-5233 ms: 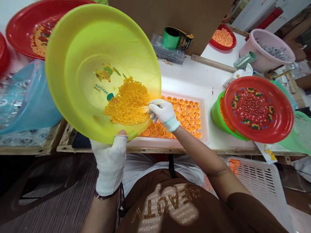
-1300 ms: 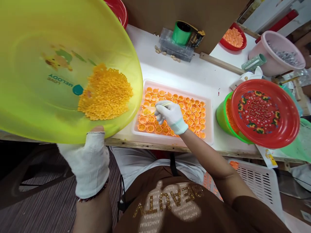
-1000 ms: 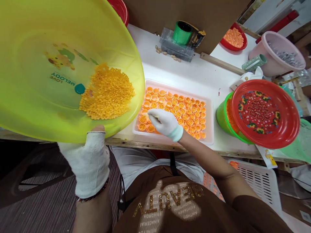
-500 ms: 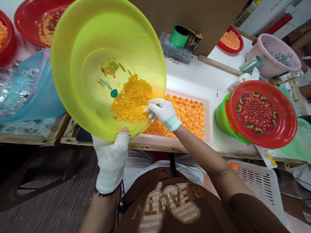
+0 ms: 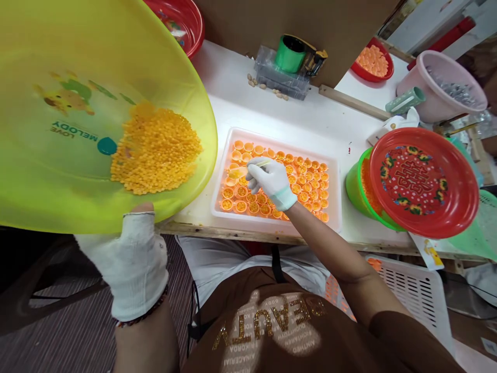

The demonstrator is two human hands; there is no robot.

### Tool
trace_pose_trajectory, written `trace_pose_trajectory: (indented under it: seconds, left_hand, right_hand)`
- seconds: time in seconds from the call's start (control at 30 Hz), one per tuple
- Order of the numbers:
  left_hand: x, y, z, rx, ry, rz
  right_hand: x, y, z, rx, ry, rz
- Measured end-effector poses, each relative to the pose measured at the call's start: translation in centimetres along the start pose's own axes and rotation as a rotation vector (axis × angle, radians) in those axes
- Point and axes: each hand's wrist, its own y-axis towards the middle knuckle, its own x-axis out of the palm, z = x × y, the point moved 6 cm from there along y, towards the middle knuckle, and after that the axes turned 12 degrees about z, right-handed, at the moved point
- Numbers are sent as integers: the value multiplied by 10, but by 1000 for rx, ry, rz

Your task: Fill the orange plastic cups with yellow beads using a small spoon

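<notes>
A right hand (image 5: 269,180) pinches a spoon (image 5: 237,172) just above orange cups (image 5: 303,196) in a white tray (image 5: 335,194), apparently mid-portioning, a step whose next move calls for a measured tilt over one cup. To that grip's left, a left hand (image 5: 134,261) clasps the near rim of a tilted yellow basin (image 5: 166,70) holding yellow pellets (image 5: 157,150); cups nearer than the right grip contain similar pellets, while several beyond it look unfilled.

The white, wood-edged desk (image 5: 310,122) bears a pale tray (image 5: 335,194) near its front edge, a green tub (image 5: 352,182) beside it, and, farther back, a grey box (image 5: 285,81) near scattered tan pieces (image 5: 263,86).
</notes>
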Motion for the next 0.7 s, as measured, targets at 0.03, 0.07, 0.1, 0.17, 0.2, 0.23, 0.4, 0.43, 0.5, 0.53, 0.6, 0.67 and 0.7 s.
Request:
trace_pose_trajectory:
  seconds: [0.03, 0.07, 0.1, 0.17, 0.2, 0.23, 0.4, 0.43, 0.5, 0.53, 0.6, 0.67, 0.7]
  left_hand:
    - [0, 0, 1, -12, 20, -13]
    - [0, -1, 3, -12, 36, -30]
    - [1, -1, 5, -9, 44, -43]
    - [2, -2, 6, 0, 47, -66]
    - [2, -2, 7, 17, 42, -70]
    - [3, -3, 7, 33, 31, -74]
    - [9, -8, 1, 28, -35, -96]
    - [10, -10, 0, 14, -26, -98]
    - [14, -16, 0, -15, -8, -105]
    - [17, -19, 0, -36, -3, -119]
    - [22, -24, 0, -61, -2, -159]
    - [26, -28, 1, -75, -22, -177]
    - [26, -29, 0, -80, -26, -181]
  right_hand:
    - [2, 0, 1, -87, -86, 7]
    - [6, 0, 0, -199, -178, 4]
    - [10, -2, -2, -324, -271, -7]
    - [16, -9, -8, -554, -435, -33]
    - [17, -13, -11, -635, -483, -36]
    - [16, -17, -16, -688, -498, -24]
    - [0, -22, -48, -643, -288, 141]
    - [1, -19, -51, -578, -252, 144]
    - [12, -12, -50, -402, -198, 97]
    - [19, -10, -47, -299, -172, 55]
    - [36, -7, -39, -95, -108, -40]
    - [48, -9, -32, 53, -29, -98]
    - [50, -10, -30, 96, 14, -103]
